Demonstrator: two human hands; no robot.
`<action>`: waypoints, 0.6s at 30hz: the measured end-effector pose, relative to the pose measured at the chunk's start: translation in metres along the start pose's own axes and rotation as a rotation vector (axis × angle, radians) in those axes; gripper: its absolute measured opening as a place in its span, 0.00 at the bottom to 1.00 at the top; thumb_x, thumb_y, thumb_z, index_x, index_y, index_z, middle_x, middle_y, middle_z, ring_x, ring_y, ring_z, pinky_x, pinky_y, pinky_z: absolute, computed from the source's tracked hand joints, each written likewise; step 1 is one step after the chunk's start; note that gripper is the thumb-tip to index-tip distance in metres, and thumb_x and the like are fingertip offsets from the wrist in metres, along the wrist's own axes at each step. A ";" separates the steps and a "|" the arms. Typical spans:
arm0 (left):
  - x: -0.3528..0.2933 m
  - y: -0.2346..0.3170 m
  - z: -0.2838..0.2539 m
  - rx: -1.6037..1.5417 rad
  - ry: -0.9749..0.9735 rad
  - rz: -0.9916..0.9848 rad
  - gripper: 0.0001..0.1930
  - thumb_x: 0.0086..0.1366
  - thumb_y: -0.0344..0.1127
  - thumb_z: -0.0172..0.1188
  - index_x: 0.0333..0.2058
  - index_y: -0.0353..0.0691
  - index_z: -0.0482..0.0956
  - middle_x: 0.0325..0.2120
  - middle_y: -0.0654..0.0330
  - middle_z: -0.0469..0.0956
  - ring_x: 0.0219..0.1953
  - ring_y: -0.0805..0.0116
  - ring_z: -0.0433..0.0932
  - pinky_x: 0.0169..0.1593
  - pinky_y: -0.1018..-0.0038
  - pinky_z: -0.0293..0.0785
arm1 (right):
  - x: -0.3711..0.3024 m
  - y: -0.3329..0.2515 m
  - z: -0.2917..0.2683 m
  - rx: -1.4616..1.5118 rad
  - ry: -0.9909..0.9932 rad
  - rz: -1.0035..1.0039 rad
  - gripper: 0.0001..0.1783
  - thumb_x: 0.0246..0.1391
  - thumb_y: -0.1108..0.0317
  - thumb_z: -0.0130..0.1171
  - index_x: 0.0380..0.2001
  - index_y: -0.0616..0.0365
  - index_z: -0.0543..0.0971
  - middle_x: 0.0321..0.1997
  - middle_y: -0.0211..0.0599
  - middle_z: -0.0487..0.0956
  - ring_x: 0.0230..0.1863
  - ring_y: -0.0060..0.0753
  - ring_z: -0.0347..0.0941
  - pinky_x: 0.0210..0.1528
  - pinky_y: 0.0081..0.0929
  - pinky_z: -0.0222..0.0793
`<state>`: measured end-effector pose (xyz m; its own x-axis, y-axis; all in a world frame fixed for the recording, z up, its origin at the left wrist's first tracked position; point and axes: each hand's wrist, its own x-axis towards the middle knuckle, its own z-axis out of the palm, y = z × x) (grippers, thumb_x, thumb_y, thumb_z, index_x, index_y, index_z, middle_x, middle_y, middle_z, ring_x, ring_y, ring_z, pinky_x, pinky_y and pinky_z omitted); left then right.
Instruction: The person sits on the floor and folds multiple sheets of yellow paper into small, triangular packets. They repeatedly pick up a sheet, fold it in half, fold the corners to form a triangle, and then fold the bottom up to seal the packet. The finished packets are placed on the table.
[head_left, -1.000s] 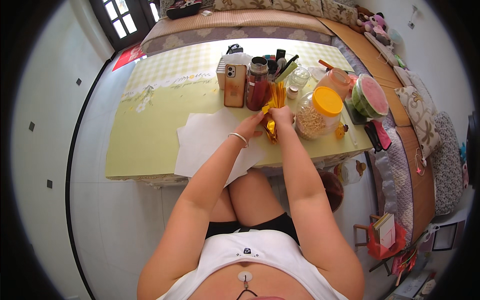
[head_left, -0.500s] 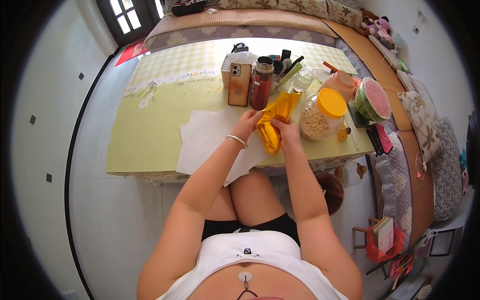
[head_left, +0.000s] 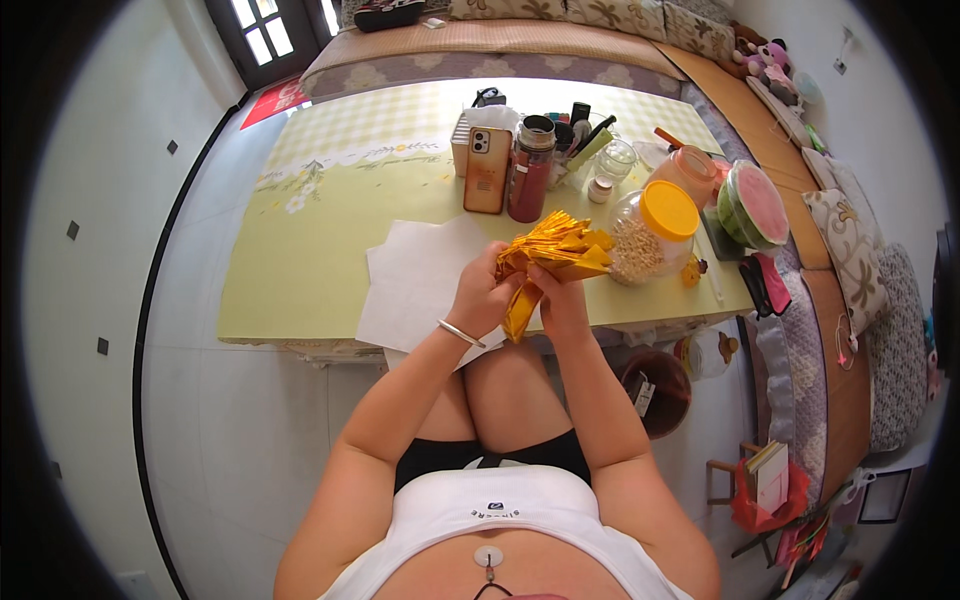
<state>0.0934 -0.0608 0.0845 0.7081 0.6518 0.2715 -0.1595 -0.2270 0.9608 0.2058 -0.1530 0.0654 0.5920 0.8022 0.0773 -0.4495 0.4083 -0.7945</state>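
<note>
A shiny gold foil piece (head_left: 560,246), gathered into many crinkled pleats, is gripped between both hands above the table's near edge. My left hand (head_left: 482,292) is closed on its left side, the fingers partly hidden by the foil. From the right, my right hand (head_left: 562,302) pinches it, thumb pressed on the front. The pleats fan out above the hands, and a folded tail of foil hangs down between them. Under and beside my left hand lie several overlapping white sheets (head_left: 405,282) of paper.
A phone (head_left: 486,172) stands upright beside an uncapped red bottle (head_left: 531,172). To the right are a yellow-lidded jar (head_left: 648,240), a pinkish jar (head_left: 690,172) and a cut watermelon (head_left: 752,205). A bin (head_left: 662,400) sits on the floor below the table's right side.
Both hands have come slightly nearer to me. The foil's upper part has gone from a tall upright strip to a spread bunch of pleats, uncovering a small jar behind it.
</note>
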 end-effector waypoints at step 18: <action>0.003 -0.023 -0.056 1.050 -0.300 -0.067 0.13 0.59 0.28 0.58 0.41 0.34 0.67 0.38 0.44 0.76 0.45 0.41 0.76 0.47 0.54 0.74 | -0.008 0.033 -0.044 -1.143 -0.085 -0.388 0.59 0.47 0.64 0.72 0.75 0.60 0.47 0.78 0.56 0.49 0.80 0.53 0.41 0.79 0.47 0.36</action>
<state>0.0608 -0.0128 0.0669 0.8548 0.5156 0.0587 0.4510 -0.7941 0.4074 0.2155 -0.1651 0.0123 0.4912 0.7555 0.4335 0.6241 0.0419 -0.7802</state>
